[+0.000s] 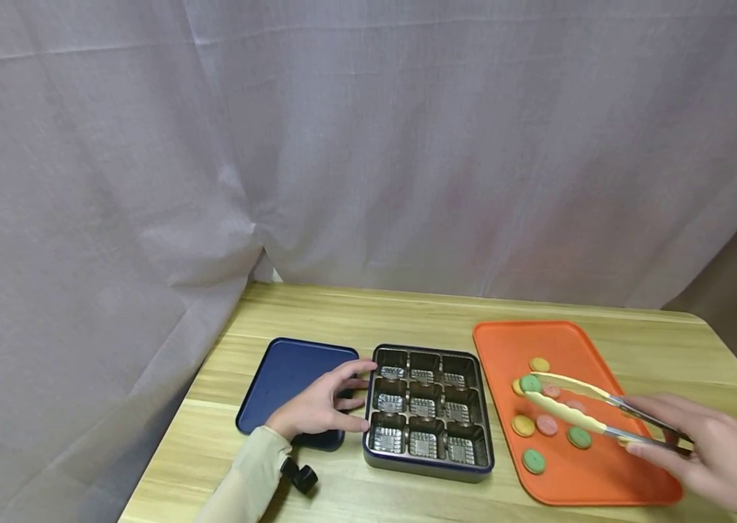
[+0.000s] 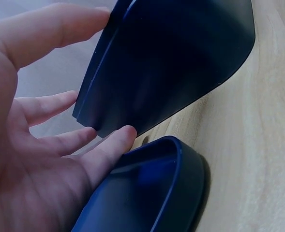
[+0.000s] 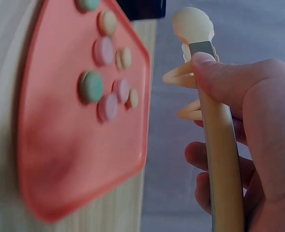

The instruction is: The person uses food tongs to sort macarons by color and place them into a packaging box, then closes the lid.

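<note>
A dark blue tin [image 1: 427,466] with a nine-cell silver insert stands on the wooden table, its cells bare. My left hand [image 1: 322,407] lies on the blue lid [image 1: 283,374] beside it, and its straight fingers [image 2: 108,145] touch the tin's left wall [image 2: 171,63]. My right hand [image 1: 721,450] grips cream-tipped metal tongs [image 1: 577,415] over the orange tray [image 1: 505,341]. The tong tips sit around a green disc [image 1: 529,383]. Several yellow, pink and green discs [image 1: 546,425] lie on the tray [image 3: 69,159]. The right wrist view shows my thumb and fingers [image 3: 258,106] wrapped round the tongs' handle [image 3: 222,159].
A grey-lilac curtain [image 1: 368,145] hangs close behind the table and down its left side. The table's rounded right corner [image 1: 701,319] lies just behind the tray. The tray's front edge reaches nearly to the table's near edge.
</note>
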Demonstrator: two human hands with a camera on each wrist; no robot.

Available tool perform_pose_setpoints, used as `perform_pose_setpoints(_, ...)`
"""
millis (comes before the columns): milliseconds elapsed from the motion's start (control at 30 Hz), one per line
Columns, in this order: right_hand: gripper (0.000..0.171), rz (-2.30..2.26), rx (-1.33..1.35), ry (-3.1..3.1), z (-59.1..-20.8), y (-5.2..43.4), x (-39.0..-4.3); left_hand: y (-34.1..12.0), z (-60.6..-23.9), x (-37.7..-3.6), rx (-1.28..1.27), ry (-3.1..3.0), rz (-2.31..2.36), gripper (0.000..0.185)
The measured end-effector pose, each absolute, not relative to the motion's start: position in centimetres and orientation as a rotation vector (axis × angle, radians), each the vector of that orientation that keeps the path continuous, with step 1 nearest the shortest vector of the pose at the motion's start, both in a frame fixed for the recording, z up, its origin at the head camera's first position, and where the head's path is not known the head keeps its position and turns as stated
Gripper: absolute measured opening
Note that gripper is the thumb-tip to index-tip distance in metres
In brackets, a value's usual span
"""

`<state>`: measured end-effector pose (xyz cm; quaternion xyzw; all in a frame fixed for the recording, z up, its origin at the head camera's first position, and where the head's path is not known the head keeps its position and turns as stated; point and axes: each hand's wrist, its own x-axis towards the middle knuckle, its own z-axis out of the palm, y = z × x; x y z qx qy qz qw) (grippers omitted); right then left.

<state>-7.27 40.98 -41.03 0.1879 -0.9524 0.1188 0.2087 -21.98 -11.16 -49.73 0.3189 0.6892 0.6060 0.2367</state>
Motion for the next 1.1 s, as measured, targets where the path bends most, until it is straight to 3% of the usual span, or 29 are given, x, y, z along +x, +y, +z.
perform_pose_setpoints(800, 0.055, 0.373, 1.076, -2.64, -40.6, 27.9, -12.4, -11.1, -49.8, -22.2, 0.867, 1.877, 1.665, 0.094)
perform_pose_setpoints(1100, 0.054, 0.294, 1.108, -2.724, -40.5, 25.4, -12.4, -11.1, -49.9, -22.3, 0.878, 1.887, 1.653, 0.094)
